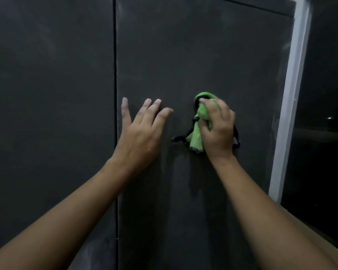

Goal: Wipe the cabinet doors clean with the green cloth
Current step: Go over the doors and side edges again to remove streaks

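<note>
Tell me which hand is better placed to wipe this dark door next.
The right hand: it grips the green cloth against the right cabinet door. The left hand holds nothing, spread out beside the cloth.

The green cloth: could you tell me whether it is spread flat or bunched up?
Bunched up: the right hand grips the green cloth as a crumpled wad against the cabinet door.

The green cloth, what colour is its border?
Black or very dark, seen in the head view along the edge of the green cloth.
</note>
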Demonstrator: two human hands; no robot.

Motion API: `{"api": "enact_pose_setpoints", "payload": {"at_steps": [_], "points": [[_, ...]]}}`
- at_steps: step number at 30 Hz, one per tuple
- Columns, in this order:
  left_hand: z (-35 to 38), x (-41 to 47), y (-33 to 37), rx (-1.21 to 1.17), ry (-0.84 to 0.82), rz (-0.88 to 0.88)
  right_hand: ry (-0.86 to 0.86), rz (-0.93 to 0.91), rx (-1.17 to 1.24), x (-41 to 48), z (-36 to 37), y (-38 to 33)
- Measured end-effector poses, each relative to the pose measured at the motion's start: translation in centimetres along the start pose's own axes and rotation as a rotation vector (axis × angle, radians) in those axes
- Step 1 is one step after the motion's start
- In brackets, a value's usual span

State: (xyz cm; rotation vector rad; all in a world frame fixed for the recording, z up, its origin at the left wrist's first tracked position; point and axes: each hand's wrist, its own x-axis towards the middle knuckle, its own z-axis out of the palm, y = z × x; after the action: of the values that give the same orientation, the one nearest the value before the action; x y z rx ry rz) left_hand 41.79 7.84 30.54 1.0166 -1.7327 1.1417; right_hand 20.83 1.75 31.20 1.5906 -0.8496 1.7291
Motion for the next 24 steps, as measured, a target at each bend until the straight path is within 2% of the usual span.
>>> {"api": "enact_pose_setpoints", "payload": {"at_steps": [4,11,14,17,24], "points": [[1.2,0.0,1.2,0.016,-0.094,-0.051,0.095,0.208,-0.023,3.0,-2.1,4.3],[2.5,1.2,3.2,-0.002,-0.052,-0.073,0.183,0.428,-0.080,3.9,-6.8,13.4],[3.3,1.5,4.3,-0.009,-0.044,-0.086,0.250,0.528,-0.065,2.1,-7.5,15.1],[4.0,1.6,5.2,-0.016,-0.043,-0.118,0.196,0.418,-0.092,-2.6,-7.3,14.3],[4.8,1.6,5.7,-0.045,-0.001,-0.148,-0.125,-0.052,-0.063,-13.5,-8.2,12.7]]}}
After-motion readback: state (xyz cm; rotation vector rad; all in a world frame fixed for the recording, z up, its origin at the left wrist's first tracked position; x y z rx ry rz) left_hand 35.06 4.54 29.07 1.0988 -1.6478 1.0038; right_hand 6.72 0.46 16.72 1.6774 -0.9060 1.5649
